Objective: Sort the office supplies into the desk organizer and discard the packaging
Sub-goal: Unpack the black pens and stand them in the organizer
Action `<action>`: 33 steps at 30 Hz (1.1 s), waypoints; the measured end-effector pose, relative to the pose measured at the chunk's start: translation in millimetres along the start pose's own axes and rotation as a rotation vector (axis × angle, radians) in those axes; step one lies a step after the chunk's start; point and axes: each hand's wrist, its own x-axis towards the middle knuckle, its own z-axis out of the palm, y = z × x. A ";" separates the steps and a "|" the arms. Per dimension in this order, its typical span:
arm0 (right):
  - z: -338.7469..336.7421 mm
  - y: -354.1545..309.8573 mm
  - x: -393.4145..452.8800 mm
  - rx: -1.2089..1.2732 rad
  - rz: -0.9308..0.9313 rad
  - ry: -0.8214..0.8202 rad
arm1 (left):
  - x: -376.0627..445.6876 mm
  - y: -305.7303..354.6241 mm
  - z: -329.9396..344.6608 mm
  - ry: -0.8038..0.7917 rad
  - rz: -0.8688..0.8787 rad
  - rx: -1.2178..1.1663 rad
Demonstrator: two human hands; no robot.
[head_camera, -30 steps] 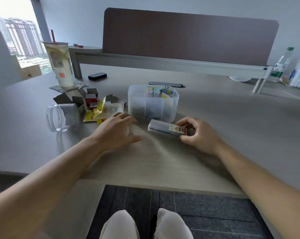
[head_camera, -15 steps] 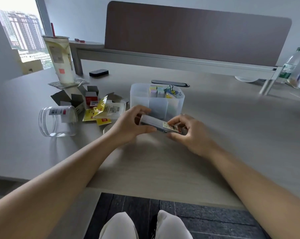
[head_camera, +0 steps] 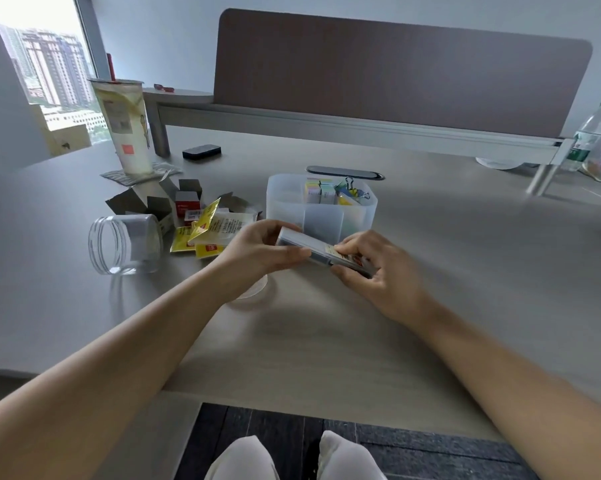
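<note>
You have the slim clear box (head_camera: 306, 245) lifted off the desk (head_camera: 465, 271), just in front of the desk organizer (head_camera: 285, 202). Left hand (head_camera: 257, 251) grips the far-left end, thumb underneath, fingers curled over the top. Right hand (head_camera: 378, 268) pinches the labelled end, fingertips (head_camera: 347, 247) right on the sticker. Both hands are closed round it; neither is free.

Likely step: open the box to get the contents out. I can't tell what's inside, nor which end opens.

Do it well:
- Hold the left end steady and let the right fingers work the cap or flap; don't twist both ends.
- Keep the box level and low over the desk, so anything that slips lands there, not on the floor.
- Open it close to the organizer; its right compartments already hold sticky notes (head_camera: 321, 192) and binder clips (head_camera: 352, 190), the left ones look less full.
- Don't squeeze the middle; thin plastic probably flexes and jams the lid.
- Empty shell goes with the packaging pile (head_camera: 209, 226) on the left, beside the clear jar (head_camera: 126, 244) lying on its side.
</note>
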 end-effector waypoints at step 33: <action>2.9 5.4 -4.7 -0.304 -0.281 -0.025 | -1.9 -9.8 9.5 -0.038 -0.065 -0.161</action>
